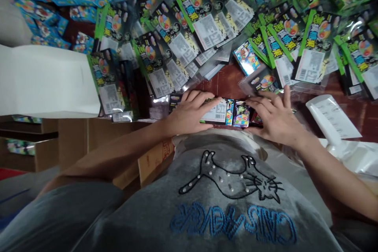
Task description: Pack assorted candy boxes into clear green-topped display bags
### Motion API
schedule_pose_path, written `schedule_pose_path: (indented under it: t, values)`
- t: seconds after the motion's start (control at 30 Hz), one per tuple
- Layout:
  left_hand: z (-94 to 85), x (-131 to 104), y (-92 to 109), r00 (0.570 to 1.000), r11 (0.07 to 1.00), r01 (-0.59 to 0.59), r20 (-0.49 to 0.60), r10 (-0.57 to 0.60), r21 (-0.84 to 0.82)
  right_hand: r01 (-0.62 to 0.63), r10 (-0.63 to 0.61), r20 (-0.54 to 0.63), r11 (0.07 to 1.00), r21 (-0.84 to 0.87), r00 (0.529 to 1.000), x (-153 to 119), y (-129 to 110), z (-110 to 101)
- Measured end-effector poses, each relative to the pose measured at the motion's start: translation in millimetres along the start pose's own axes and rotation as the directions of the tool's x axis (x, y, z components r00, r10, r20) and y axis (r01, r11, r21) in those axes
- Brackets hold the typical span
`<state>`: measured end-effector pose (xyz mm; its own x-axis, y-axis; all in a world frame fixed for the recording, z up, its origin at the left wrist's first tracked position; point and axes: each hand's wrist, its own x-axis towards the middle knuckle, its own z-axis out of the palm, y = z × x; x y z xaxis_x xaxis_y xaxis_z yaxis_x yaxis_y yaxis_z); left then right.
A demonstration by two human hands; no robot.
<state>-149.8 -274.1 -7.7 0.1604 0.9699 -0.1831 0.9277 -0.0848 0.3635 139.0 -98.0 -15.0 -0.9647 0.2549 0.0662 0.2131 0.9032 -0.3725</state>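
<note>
Now | left hand [190,112], right hand [273,120] both clasping ends of small boxes [233,113] between them.

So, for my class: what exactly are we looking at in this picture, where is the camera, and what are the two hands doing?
The camera sits on a person's head and looks down, so you see their own grey shirt and both bare arms. There is no machine. The left hand and right hand rest on a small row of colourful packets at the near edge of a dark reddish table, fingers laid over both ends. Beyond lie many green-and-black printed bags, overlapping. Blue packets pile up far left, beside a white box. A white label sheet lies to the right.
</note>
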Motion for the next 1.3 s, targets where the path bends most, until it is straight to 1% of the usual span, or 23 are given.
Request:
schedule_pose_path:
  t: [0.13, 0.23, 0.33, 0.4, 0.5, 0.6, 0.7, 0.8, 0.87, 0.93, 1.0, 1.07, 1.1, 1.13, 1.2, 1.3]
  values:
    - [6.5, 8, 3, 0.999, 0.999, -0.031, -0.007, 0.031, -0.037, 0.025, -0.027, 0.016, 0.997, 0.073, 1.0, 12, -2, 13]
    - [9.2, 10, 2, 0.998, 0.997, -0.06, -0.008, 0.06, -0.041, 0.044, -0.05, 0.035, 0.99, 0.137, 0.998, 21, -1, 17]
    - [8.5, 10, -1, 0.996, 0.996, -0.085, -0.023, 0.085, -0.037, 0.058, -0.064, 0.028, 0.984, 0.169, 0.998, 24, 3, 13]
    - [7.3, 9, -2, 0.997, 0.996, -0.076, -0.035, 0.074, -0.042, 0.042, -0.05, 0.044, 0.982, 0.182, 0.998, 24, 6, 7]
    - [5.7, 7, 0, 0.998, 0.998, -0.03, -0.057, 0.027, -0.064, -0.035, 0.03, 0.035, 0.988, 0.153, 0.999, 21, 6, 1]
    - [4.3, 6, 6, 0.996, 0.996, 0.028, -0.079, -0.034, -0.083, -0.094, 0.098, -0.032, 0.99, 0.108, 0.995, 19, -1, 2]
    - [3.9, 8, 14, 0.992, 0.995, 0.068, -0.103, -0.075, -0.076, -0.097, 0.103, -0.067, 0.991, 0.094, 0.992, 15, -12, 9]
    - [6.6, 11, 18, 0.995, 0.997, 0.019, -0.093, -0.027, -0.081, -0.056, 0.062, -0.063, 0.993, 0.102, 0.996, 12, -21, 15]
    - [10.2, 14, 19, 0.996, 0.996, -0.024, -0.093, 0.016, -0.092, -0.029, 0.033, -0.041, 0.994, 0.109, 0.999, 8, -25, 17]
    - [13.9, 15, 17, 0.994, 0.995, -0.032, -0.104, 0.023, -0.091, -0.032, 0.033, -0.013, 0.995, 0.094, 0.999, -1, -25, 15]
    - [16.6, 16, 15, 0.994, 0.997, -0.016, -0.107, 0.008, -0.077, -0.094, 0.094, -0.018, 0.995, 0.029, 0.995, -15, -20, 10]
    - [18.0, 17, 13, 0.995, 0.999, -0.003, -0.1, -0.003, -0.054, -0.189, 0.187, -0.047, 0.98, -0.063, 0.981, -31, -10, 6]
    - [18.5, 18, 12, 0.995, 0.999, -0.004, -0.097, 0.0, -0.045, -0.21, 0.206, -0.056, 0.973, -0.097, 0.977, -39, -4, 6]
    - [18.8, 19, 12, 0.995, 0.999, -0.01, -0.097, 0.006, -0.041, -0.202, 0.197, -0.053, 0.973, -0.115, 0.979, -45, 2, 7]
    - [19.5, 21, 11, 0.995, 0.999, -0.028, -0.1, 0.024, -0.044, -0.125, 0.121, -0.045, 0.987, -0.099, 0.992, -51, 12, 14]
    - [20.1, 25, 9, 0.992, 0.995, -0.063, -0.114, 0.053, -0.081, 0.007, -0.003, -0.1, 0.999, 0.034, 0.995, -45, 19, 26]
